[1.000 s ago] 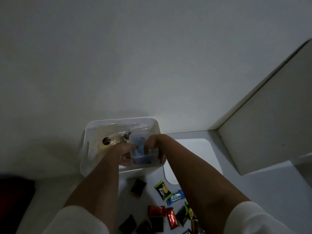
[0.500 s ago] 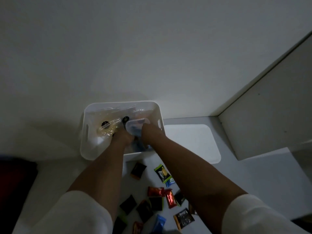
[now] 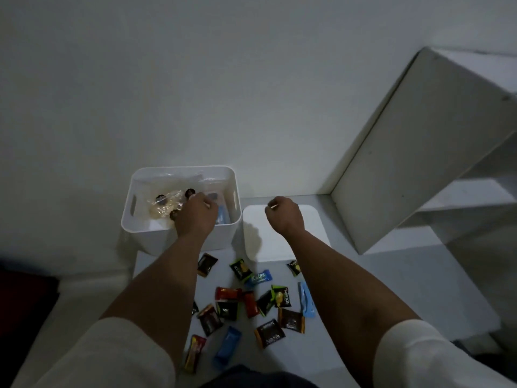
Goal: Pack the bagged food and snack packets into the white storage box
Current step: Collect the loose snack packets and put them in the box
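White plastic forms the storage box [image 3: 179,219], which stands on the worktop [image 3: 391,289] against the wall at 11 o'clock from the viewer. Left hand [image 3: 195,215] reaches over the near rim into the box, forearm extended, fingers curled downward; whether they grip anything cannot be told. Bagged food [image 3: 167,204] lies inside the box at 9 o'clock of that hand, touching or just beside the knuckles. A blue-tinted packet [image 3: 221,215] lies in the box at 3 o'clock of the same hand. Right hand [image 3: 284,215] hovers over the white lid [image 3: 310,219] beside the box, fingers curled together into a loose fist, holding nothing. Snack packets [image 3: 246,303] lie scattered on the worktop at 6 o'clock of the box, between the two forearms. Compared with half a second ago, the right hand has left the box and moved toward 3 o'clock; both hands have released the blue-tinted packet.
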